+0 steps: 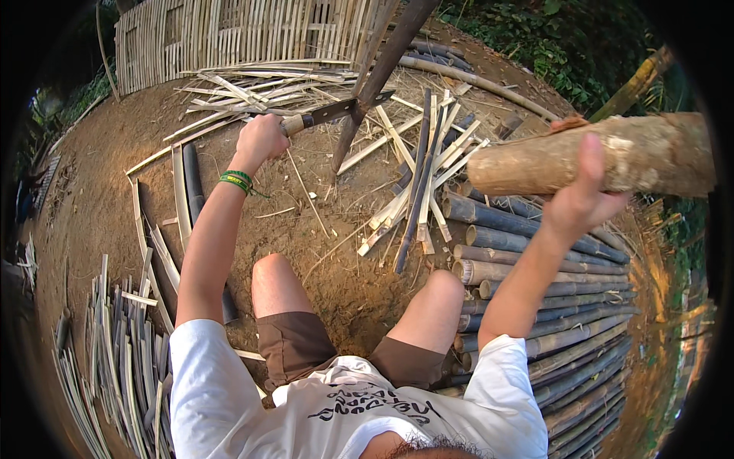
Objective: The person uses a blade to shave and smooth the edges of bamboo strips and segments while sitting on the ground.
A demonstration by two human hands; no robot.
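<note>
My left hand [262,143] is closed around the pale handle of a machete [327,113]. Its dark blade lies across a dark upright bamboo pole [375,76], apparently sunk into it, with the tip showing on the far side. The pole leans, and its lower end meets the ground in front of my knees. Out to the right, my right hand [579,195] grips a thick, pale log [650,157], raised above the stacked bamboo. The thumb lies across the log's near side; most of the other fingers are hidden behind it.
Bamboo poles [566,306] lie stacked at my right. Split strips [428,176] are heaped ahead, with more strips [126,359] at my left. Beyond another scatter of strips [267,88] stands a slatted bamboo panel [245,34]. Bare soil [336,283] shows between my knees.
</note>
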